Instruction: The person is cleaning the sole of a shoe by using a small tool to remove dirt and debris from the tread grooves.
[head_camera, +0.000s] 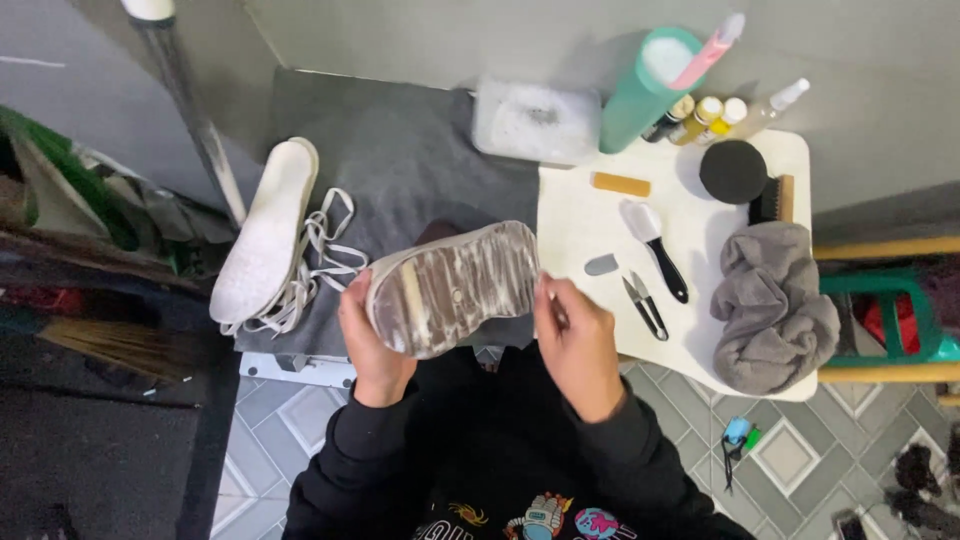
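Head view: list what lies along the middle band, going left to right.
White insole → laces → left hand → shoe → right hand → scissors → grey cloth → green stool.

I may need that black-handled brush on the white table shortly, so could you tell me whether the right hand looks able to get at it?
Probably yes. The black-handled brush lies uncovered on the white table, just beyond the right hand, with only bare tabletop between them. That hand is at the shoe, so it would have to leave it first.
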